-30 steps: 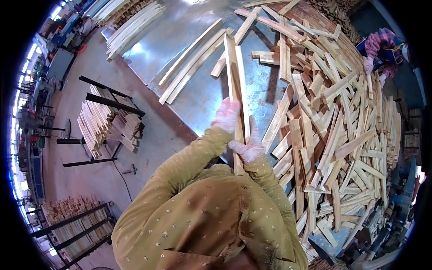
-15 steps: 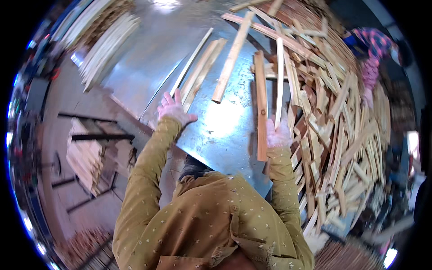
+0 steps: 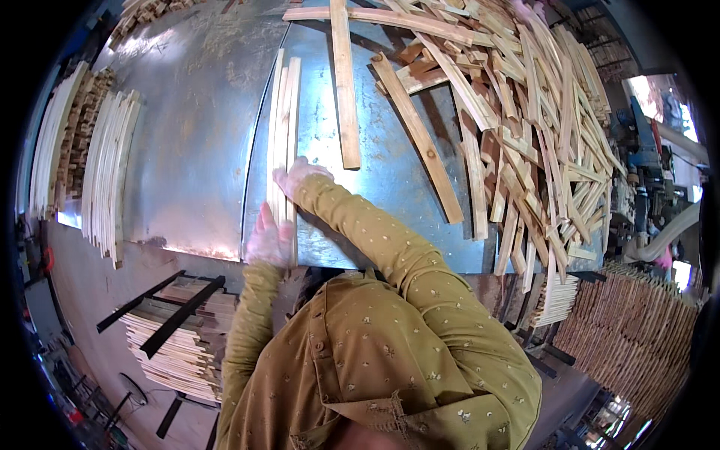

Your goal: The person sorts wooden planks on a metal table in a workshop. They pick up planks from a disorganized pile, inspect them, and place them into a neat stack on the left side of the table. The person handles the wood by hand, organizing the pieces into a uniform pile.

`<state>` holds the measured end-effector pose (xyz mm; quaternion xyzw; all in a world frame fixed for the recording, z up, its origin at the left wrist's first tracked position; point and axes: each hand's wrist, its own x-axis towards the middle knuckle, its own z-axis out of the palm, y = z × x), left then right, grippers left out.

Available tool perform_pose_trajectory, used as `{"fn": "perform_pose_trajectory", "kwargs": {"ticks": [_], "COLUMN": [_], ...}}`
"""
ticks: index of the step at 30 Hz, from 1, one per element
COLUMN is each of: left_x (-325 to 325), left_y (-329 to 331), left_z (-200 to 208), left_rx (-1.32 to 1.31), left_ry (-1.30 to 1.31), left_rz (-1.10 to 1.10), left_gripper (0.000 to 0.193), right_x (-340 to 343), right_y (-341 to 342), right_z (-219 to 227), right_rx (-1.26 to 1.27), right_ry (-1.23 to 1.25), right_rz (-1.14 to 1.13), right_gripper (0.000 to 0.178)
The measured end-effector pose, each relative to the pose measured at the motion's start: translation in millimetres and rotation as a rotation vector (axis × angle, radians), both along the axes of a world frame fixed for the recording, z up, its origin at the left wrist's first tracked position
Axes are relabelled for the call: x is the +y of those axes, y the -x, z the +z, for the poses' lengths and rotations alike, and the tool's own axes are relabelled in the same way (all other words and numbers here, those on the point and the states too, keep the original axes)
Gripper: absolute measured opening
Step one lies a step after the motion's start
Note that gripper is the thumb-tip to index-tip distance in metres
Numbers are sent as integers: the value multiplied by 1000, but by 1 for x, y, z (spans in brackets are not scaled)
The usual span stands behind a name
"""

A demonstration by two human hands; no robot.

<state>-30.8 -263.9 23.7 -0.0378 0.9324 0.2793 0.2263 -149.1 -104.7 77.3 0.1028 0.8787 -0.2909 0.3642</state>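
Note:
A few narrow pale wooden strips (image 3: 283,112) lie side by side, lengthwise away from me, on the metal tabletop. My right hand (image 3: 301,178) reaches across to the left, its fingers bent over these strips partway along. Just nearer to me, my left hand (image 3: 271,238) is at the strips' near ends, blurred, with its fingers stretched out and apart. Right of them lies a single wider wooden strip (image 3: 345,90), and farther right a slanting brown strip (image 3: 420,142) with dark knots.
A tangled heap of wooden strips (image 3: 517,142) covers the table's right side. Neat strip stacks (image 3: 109,172) stand at the left edge. Below the table's front edge are a rack with dark bars (image 3: 180,315) at left and a large stack of strips (image 3: 630,330) at right.
My right hand has crossed from the strips on the right to those on the left. The left hand has drawn nearer to me. The view has turned right, and the left strips lie closer together.

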Motion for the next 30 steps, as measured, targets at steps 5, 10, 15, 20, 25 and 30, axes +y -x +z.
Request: {"fn": "perform_pose_trajectory", "kwargs": {"ticks": [5, 10, 15, 20, 25, 30], "left_x": [30, 32, 31, 51, 68, 92], "left_y": [-18, -13, -9, -4, 2, -14], "left_z": [-3, 5, 17, 35, 41, 40], "left_rx": [22, -4, -112, -86, -158, 277], "left_ry": [361, 319, 248, 275, 413, 637], "left_rz": [-12, 13, 146, 154, 195, 164], "left_gripper": [111, 108, 114, 119, 115, 104], "right_x": [51, 100, 88, 66, 180, 334], "right_y": [6, 45, -17, -63, 85, 204], "right_z": [-32, -34, -14, -25, 24, 75], "right_rx": [434, 345, 315, 408, 1296, 1170], "right_ry": [56, -97, 40, 167, -359, -1041], "right_rz": [-38, -414, -212, 696, 430, 318], "right_gripper": [77, 71, 54, 40, 40, 39]}}
